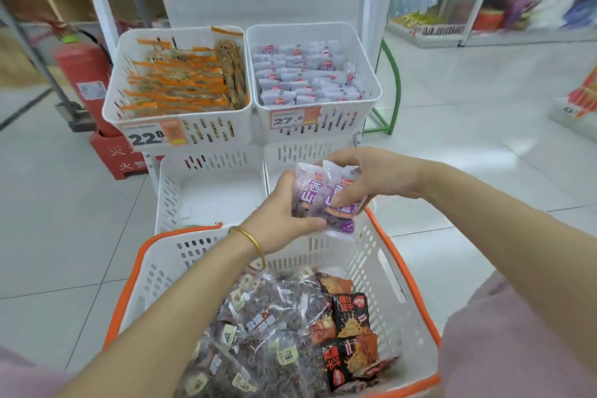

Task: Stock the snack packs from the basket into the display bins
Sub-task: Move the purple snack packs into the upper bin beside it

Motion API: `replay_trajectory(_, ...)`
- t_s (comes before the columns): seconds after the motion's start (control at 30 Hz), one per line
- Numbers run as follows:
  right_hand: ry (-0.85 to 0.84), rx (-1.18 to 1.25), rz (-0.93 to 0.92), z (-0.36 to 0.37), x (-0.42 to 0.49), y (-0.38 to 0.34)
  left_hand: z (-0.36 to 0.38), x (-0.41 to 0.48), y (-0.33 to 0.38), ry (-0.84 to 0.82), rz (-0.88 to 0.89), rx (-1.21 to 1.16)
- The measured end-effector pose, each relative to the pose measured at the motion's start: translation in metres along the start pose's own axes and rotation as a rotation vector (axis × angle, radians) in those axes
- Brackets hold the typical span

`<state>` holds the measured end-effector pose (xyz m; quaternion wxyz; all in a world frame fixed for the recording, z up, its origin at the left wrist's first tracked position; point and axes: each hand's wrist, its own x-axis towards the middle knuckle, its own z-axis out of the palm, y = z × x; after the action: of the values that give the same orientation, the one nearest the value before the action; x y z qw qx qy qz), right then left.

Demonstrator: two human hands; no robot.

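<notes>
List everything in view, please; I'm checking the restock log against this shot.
basket: one, white with orange rim, nearest the camera
purple snack packs: at least two, purple-white, held above the basket's far rim
clear bags: several, dark contents, basket's left
black-orange packs: several, black-orange, basket's right
orange stick packs: many, orange, upper left bin
pale purple packs: many, pale purple, upper right bin
lower bins: two, white, below the upper bins
price tags: two, white-orange, upper bin fronts
fire extinguisher: one, red, floor at left
bangle: one, gold, left wrist
left grip: one, bare, holds the packs from below
right grip: one, bare, holds them from above
</notes>
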<state>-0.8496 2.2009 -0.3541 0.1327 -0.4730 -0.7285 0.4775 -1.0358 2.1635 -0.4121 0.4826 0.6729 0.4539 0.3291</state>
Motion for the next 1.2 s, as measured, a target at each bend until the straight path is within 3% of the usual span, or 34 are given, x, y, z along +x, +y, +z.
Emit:
replay_trajectory(0.13, 0.170, -0.142, -0.112, -0.041, 0.019, -0.011, -0.020, 0.061, 0.034, -0.021, 0.086, 0.068)
replay_trajectory(0.33, 0.573, 0.038, -0.203, -0.133, 0.054, -0.012, -0.056, 0.171, 0.069, 0.206, 0.180, 0.350)
replay_trajectory(0.43, 0.807, 0.003, -0.188, -0.175, 0.080, -0.006, -0.074, 0.222, 0.068, 0.276, 0.187, 0.559)
replay_trajectory(0.57, 1.030, -0.092, -0.113, -0.215, 0.124, 0.002, -0.081, 0.281, 0.061, 0.250, 0.176, 0.839)
replay_trajectory(0.77, 1.156, -0.285, -0.012, -0.228, 0.192, -0.006, -0.074, 0.347, 0.053, 0.276, 0.216, 1.016)
replay_trajectory(0.9, 1.086, -0.367, 0.095, -0.228, 0.223, -0.002, -0.076, 0.368, 0.046, 0.265, 0.241, 1.065)
replay_trajectory(1.0, 1.011, -0.307, 0.095, -0.235, 0.231, 0.006, -0.081, 0.379, 0.041, 0.254, 0.253, 1.102)
replay_trajectory(1.13, 1.179, -0.225, 0.022, -0.248, 0.212, 0.016, -0.084, 0.388, 0.037, 0.229, 0.243, 1.138)
replay_trajectory(1.2, 1.203, -0.073, -0.033, -0.247, 0.203, 0.018, -0.083, 0.391, 0.036, 0.236, 0.238, 1.164)
